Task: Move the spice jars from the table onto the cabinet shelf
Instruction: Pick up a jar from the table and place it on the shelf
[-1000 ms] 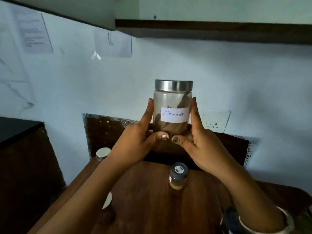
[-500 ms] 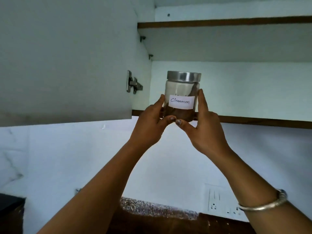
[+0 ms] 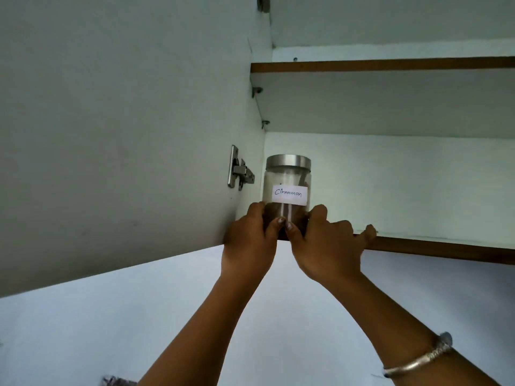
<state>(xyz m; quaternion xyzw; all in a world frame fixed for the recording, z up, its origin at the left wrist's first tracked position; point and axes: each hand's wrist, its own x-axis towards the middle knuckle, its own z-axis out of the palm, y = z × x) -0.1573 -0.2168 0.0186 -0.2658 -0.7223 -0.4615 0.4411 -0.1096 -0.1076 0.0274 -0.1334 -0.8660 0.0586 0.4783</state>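
A glass cinnamon jar point(image 3: 288, 179) with a metal lid and a white handwritten label stands upright at the left end of the lower cabinet shelf point(image 3: 440, 247), close to the cabinet's left wall. My left hand point(image 3: 250, 240) wraps its lower left side and my right hand point(image 3: 323, 243) its lower right side, thumbs meeting in front. My right little finger rests on the shelf's front edge. The jar's base is hidden behind my fingers, so I cannot tell whether it rests on the shelf. The table and other jars are out of view.
The open white cabinet door point(image 3: 117, 129) hangs to the left, with a metal hinge point(image 3: 239, 171) beside the jar. An upper shelf point(image 3: 390, 64) runs above. The lower shelf stretches bare to the right of the jar. A white wall lies below.
Both hands lifted the jar from above the table up to the cabinet and moved it in onto the lower shelf's left end. The view tilted upward and the table dropped out of sight.
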